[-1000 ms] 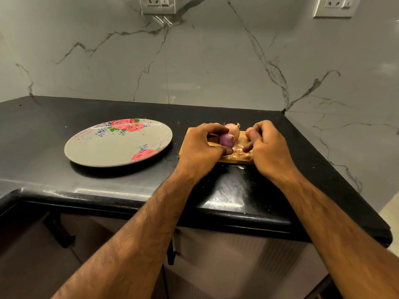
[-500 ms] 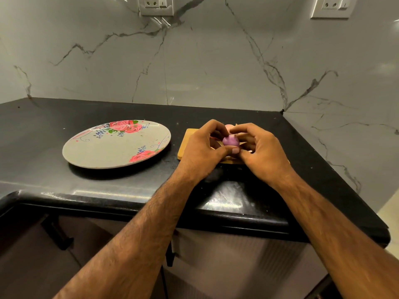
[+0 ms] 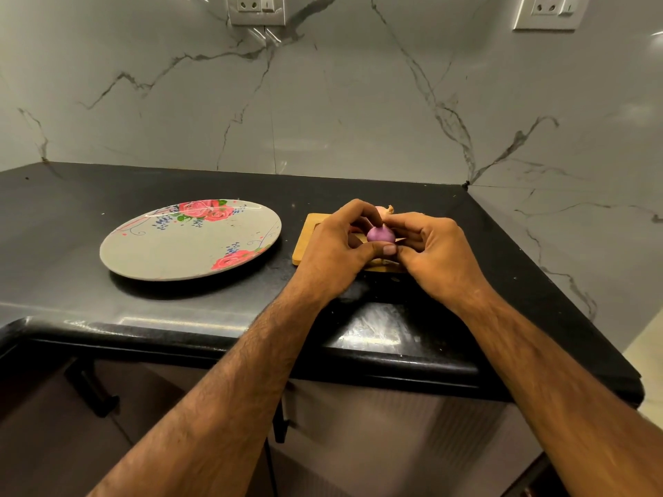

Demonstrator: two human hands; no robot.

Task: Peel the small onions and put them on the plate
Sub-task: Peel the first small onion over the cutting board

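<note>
A small purple onion (image 3: 380, 234) is held above a wooden board (image 3: 305, 242). My left hand (image 3: 335, 252) grips it between thumb and curled fingers. My right hand (image 3: 436, 254) pinches the same onion from the right side. A second, paler onion (image 3: 383, 210) with dry skin peeks out behind my fingers on the board. The grey plate (image 3: 172, 252) with red flowers lies to the left of the board on the black counter, with nothing on it.
The black counter (image 3: 71, 217) meets marble walls at the back and right. Its front edge runs below my wrists. Loose bits of onion skin (image 3: 389, 262) lie on the board under my hands. Wall sockets (image 3: 256, 7) sit high up.
My right hand has moved left from the board to the purple onion and now pinches it together with my left hand. The onion has lifted slightly.
</note>
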